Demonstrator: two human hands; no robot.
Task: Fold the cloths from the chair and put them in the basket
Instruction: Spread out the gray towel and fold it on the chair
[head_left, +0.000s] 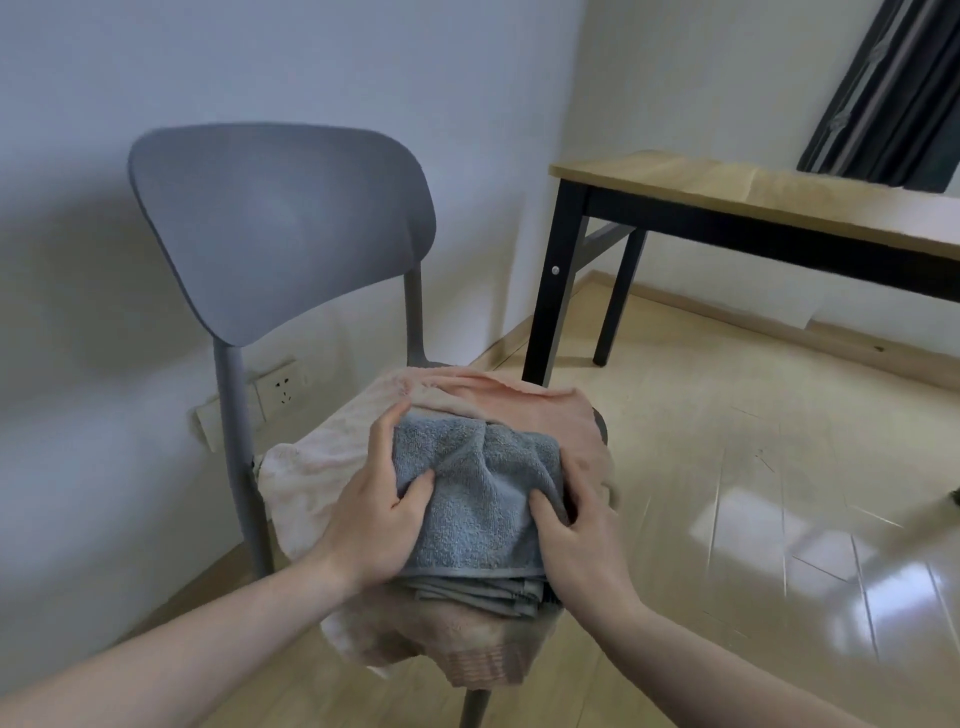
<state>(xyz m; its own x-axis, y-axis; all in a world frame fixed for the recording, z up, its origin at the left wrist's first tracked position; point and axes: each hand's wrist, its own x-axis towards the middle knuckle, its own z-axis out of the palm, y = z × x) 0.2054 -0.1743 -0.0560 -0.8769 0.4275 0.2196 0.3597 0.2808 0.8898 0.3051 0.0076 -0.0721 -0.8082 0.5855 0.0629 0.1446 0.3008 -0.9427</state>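
Both hands, left (375, 512) and right (576, 535), grip folded blue towel (478, 499) on chair (280, 228); pink cloths (322, 457) unfolded; basket unseen.

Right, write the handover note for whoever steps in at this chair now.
Left hand: grip shut on the left edge of the blue towel.
Right hand: grip shut on its right edge.
The blue towel is folded and lies on top of the pile on the grey chair.
Under it: a thin grey cloth, a pink towel and a pale cloth, both unfolded.
No basket in view.
Done: blue towel folded.
Left: carry it to the basket, then fold and put away the others.
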